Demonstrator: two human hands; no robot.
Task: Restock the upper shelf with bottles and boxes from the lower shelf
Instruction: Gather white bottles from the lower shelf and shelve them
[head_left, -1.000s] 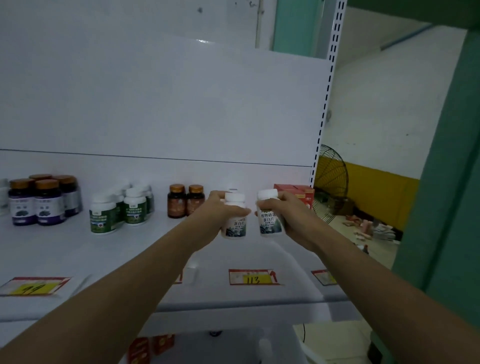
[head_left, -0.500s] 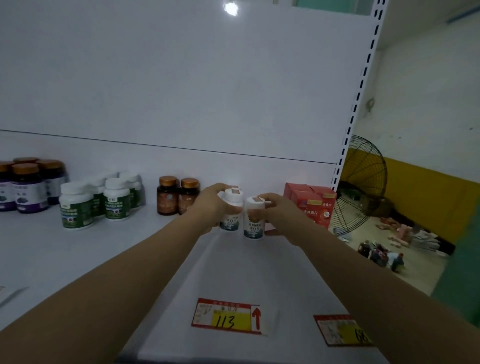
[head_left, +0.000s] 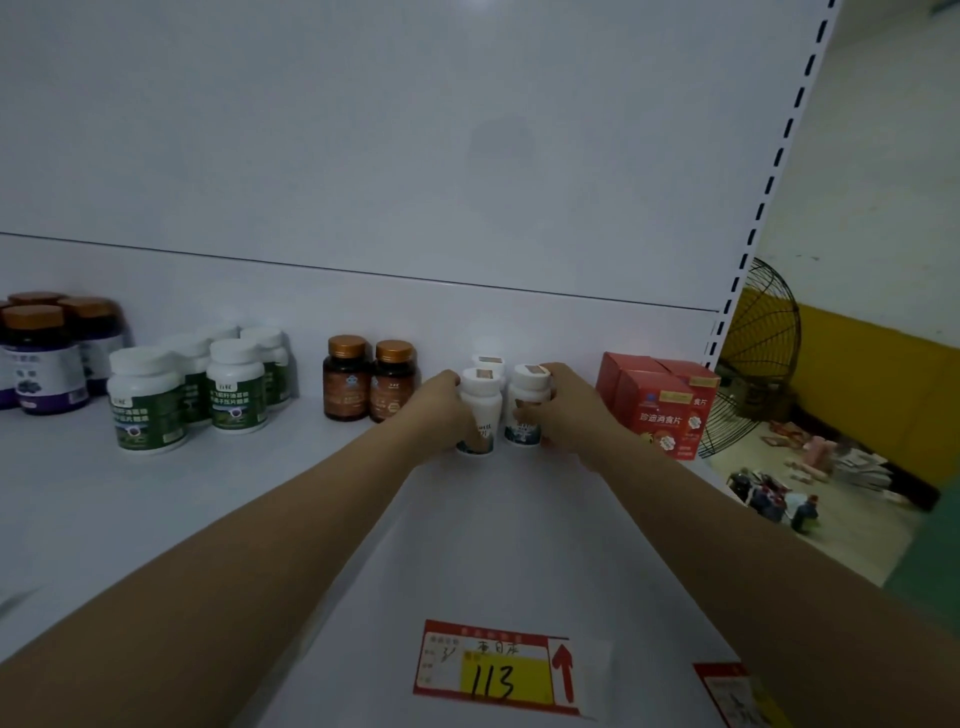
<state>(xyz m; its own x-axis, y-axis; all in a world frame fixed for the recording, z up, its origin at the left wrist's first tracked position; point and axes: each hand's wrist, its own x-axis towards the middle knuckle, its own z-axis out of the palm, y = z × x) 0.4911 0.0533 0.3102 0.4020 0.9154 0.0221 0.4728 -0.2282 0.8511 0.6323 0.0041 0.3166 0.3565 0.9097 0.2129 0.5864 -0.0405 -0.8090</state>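
Each hand has its fingers wrapped closed around one small white bottle standing upright on the white shelf (head_left: 156, 519), far back toward the rear panel. The left hand (head_left: 441, 410) holds the left white bottle (head_left: 480, 402), and the right hand (head_left: 569, 410) holds the right white bottle (head_left: 525, 402); the two stand just beside each other, nearly touching. Both have a white screw cap with a small brownish sticker on top and a dark pictured band low on the label, partly hidden by the fingers. A third white bottle (head_left: 489, 362) of the same kind stands directly behind them against the back panel, so three show in all. To the left of this group stand two amber bottles (head_left: 370, 387) with copper-coloured caps, side by side. Farther left is a cluster of four green-labelled bottles (head_left: 197, 389) with white caps, and at the far left edge three dark purple-labelled bottles (head_left: 47, 353) with brown caps. To the right of the right hand sit two red boxes (head_left: 660, 410), one just behind the other. On the near edge of the shelf lies a red and yellow price tag (head_left: 493, 670) marked 113 with a red arrow, and part of a second tag (head_left: 727, 686) to its right.
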